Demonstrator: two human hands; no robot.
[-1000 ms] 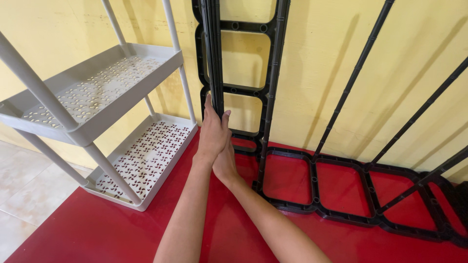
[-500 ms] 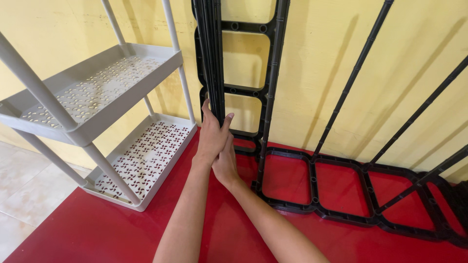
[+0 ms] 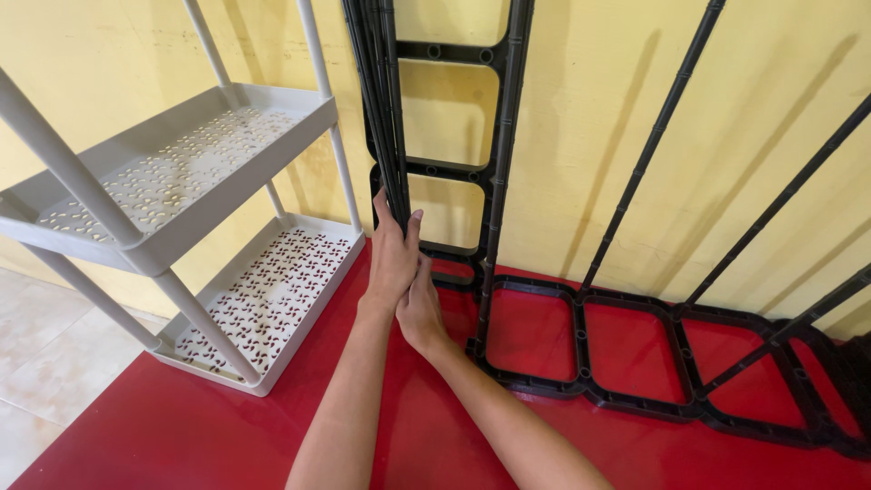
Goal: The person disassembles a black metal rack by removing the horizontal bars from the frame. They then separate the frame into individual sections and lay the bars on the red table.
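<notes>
My left hand (image 3: pixel 392 259) wraps around a bundle of thin black rods (image 3: pixel 376 109) that stands upright against the yellow wall. My right hand (image 3: pixel 422 308) sits just below and behind it, pressed to the bundle's lower end, with its fingers mostly hidden by the left hand. Right of the bundle, a black ladder-like plastic frame (image 3: pixel 497 154) leans upright on the wall. Its foot meets a second black frame (image 3: pixel 581 295) lying flat on the red surface (image 3: pixel 181 436).
A grey plastic rack with perforated shelves (image 3: pixel 181 181) stands at the left on the red surface. Black rods (image 3: pixel 658 127) lean diagonally against the yellow wall at the right. Pale floor tiles (image 3: pixel 36 336) show at the lower left.
Both hands stay almost in place at the bundle. The rods look drawn closer together and more upright than a second ago.
</notes>
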